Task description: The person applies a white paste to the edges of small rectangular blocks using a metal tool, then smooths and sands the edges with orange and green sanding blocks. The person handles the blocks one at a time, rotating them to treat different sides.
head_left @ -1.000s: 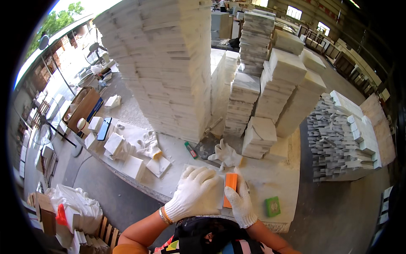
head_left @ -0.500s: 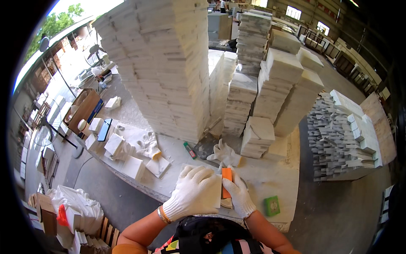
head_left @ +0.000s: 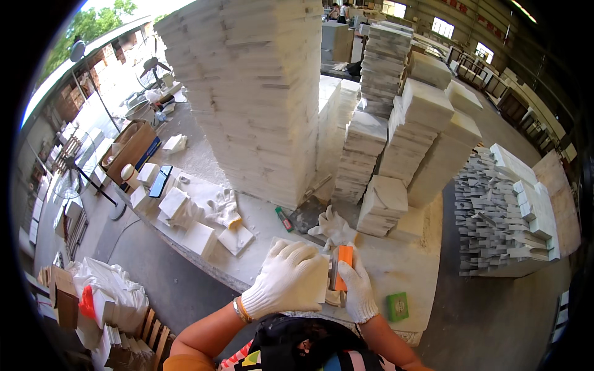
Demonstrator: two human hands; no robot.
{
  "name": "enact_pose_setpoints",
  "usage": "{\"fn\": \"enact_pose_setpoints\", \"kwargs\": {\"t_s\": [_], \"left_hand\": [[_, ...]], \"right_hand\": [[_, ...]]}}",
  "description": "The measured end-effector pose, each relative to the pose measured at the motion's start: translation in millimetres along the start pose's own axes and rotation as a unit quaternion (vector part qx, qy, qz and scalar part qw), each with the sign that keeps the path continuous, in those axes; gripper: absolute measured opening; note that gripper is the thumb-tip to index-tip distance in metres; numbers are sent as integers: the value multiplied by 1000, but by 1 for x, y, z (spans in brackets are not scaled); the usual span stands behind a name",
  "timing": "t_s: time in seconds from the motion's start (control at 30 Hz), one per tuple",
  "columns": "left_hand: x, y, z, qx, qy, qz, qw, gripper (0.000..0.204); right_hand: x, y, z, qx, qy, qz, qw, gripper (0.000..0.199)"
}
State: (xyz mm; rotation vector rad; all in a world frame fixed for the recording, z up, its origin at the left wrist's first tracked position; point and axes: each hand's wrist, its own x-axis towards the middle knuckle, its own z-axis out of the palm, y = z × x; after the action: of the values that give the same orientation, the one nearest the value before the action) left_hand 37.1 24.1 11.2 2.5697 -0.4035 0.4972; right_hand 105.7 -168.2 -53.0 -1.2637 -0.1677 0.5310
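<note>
The right hand (head_left: 359, 289), gloved, is closed around an orange block (head_left: 344, 266) above the tabletop (head_left: 396, 260). Just left of that block, the gloved left hand (head_left: 280, 276) holds a white tile (head_left: 319, 285), its fingers bent over it. Beyond the orange block lies a loose glove (head_left: 334, 227); to its right, nearer the person, sits a green block (head_left: 397, 307).

Over the bench (head_left: 416, 263), a tile (head_left: 323, 278) is in the left hand (head_left: 283, 276); a block (head_left: 344, 266) is in the right hand (head_left: 359, 288); beyond them lies a glove (head_left: 334, 228), tall stacks (head_left: 253, 105) behind; left, a phone (head_left: 161, 181); right, a small box (head_left: 398, 307).
</note>
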Motion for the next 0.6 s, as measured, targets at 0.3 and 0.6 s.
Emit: {"fn": "enact_pose_setpoints", "kwargs": {"t_s": [0.3, 0.6], "left_hand": [[0, -2, 3, -4, 2, -2, 1000, 72], [0, -9, 3, 3, -10, -5, 1000, 75]], "right_hand": [[23, 28, -11, -98, -51, 15, 994, 64], [1, 8, 13, -71, -10, -74, 995, 67]]}}
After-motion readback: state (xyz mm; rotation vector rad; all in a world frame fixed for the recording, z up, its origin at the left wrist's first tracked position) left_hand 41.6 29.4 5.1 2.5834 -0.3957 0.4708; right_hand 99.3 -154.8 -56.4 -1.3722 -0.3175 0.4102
